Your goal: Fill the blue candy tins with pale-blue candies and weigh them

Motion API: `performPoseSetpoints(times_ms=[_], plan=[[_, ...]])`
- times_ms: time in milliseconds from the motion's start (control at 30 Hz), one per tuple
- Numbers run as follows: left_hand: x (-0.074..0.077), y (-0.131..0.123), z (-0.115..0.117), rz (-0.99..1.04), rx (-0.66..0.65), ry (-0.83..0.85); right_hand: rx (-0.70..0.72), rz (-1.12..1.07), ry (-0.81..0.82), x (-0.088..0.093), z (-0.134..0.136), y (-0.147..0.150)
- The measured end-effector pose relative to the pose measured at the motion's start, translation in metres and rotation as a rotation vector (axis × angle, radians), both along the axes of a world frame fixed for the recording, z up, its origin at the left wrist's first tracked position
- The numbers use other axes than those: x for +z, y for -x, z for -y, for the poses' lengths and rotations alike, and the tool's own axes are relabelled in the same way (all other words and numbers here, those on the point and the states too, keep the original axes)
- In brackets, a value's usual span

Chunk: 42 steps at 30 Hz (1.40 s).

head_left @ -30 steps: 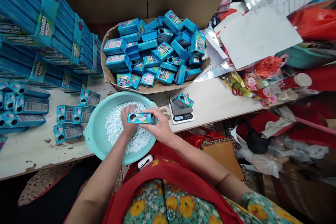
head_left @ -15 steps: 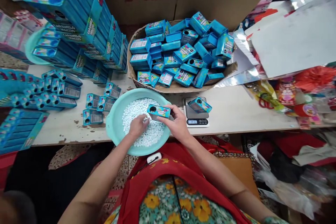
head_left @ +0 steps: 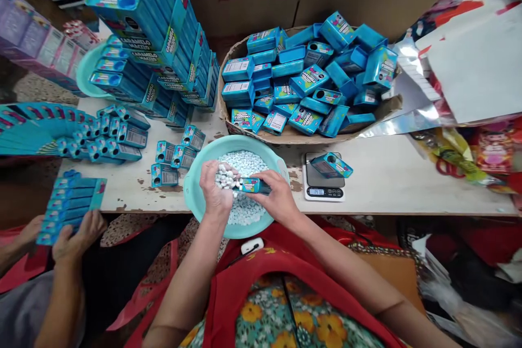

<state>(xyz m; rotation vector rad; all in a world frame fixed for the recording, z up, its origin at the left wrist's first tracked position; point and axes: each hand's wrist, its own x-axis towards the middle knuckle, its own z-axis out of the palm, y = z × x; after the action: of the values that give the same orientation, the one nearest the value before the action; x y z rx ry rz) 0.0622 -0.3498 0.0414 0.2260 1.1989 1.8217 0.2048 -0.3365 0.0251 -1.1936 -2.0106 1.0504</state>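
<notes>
My left hand (head_left: 214,196) is cupped around a heap of small white candies (head_left: 226,176), above the bowl. My right hand (head_left: 279,194) grips a small blue candy box (head_left: 248,185), tilted so that its end meets the candies at the left fingers. Beneath both hands is a turquoise plastic bowl (head_left: 194,204) with more loose white candies (head_left: 247,215) in it. Just right of the bowl, another blue box (head_left: 331,165) lies on a small digital scale (head_left: 325,192) whose display is lit.
Behind the bowl, a cardboard tray (head_left: 281,138) is heaped with blue boxes. Tall stacks of packed boxes (head_left: 150,27) rise at back left. Several boxes (head_left: 181,156) stand left of the bowl. A co-worker's hands (head_left: 77,239) hold a row of boxes (head_left: 69,204) at far left.
My left hand has come up out of the bowl with a heap of candies. The box in my right hand has tilted toward it. The view has shifted left, showing a co-worker's hands.
</notes>
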Motion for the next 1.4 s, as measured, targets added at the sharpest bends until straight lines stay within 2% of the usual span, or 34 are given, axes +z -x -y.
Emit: performPoseSetpoints(times_ms=[100, 233, 433, 767, 900, 1033, 1200, 1267, 1400], plan=[[-0.001, -0.001, -0.004, -0.032, 0.026, 0.038, 0.005, 0.015, -0.008, 0.006, 0.001, -0.002], [-0.003, -0.005, -0.006, -0.07, -0.016, 0.074, 0.0, 0.029, 0.009, 0.008, 0.001, -0.005], [0.003, -0.017, -0.007, -0.187, -0.001, 0.056, -0.01, -0.006, 0.045, 0.009, 0.0, -0.012], [0.002, -0.028, -0.015, -0.205, 0.066, 0.06, -0.066, -0.017, 0.047, 0.007, -0.002, -0.019], [0.004, -0.03, -0.018, -0.217, 0.015, 0.072, -0.082, -0.033, 0.044, 0.008, -0.004, -0.022], [0.007, -0.031, -0.02, -0.247, 0.021, 0.07, -0.077, -0.031, 0.037, 0.012, -0.005, -0.024], [0.01, -0.037, -0.02, -0.327, -0.054, 0.01, -0.091, 0.01, -0.017, 0.02, -0.008, -0.02], [0.01, -0.038, -0.022, -0.369, -0.026, 0.034, -0.09, 0.016, -0.013, 0.021, -0.009, -0.018], [0.005, -0.039, -0.027, -0.411, 0.113, 0.047, -0.089, -0.043, 0.005, 0.014, -0.01, -0.017]])
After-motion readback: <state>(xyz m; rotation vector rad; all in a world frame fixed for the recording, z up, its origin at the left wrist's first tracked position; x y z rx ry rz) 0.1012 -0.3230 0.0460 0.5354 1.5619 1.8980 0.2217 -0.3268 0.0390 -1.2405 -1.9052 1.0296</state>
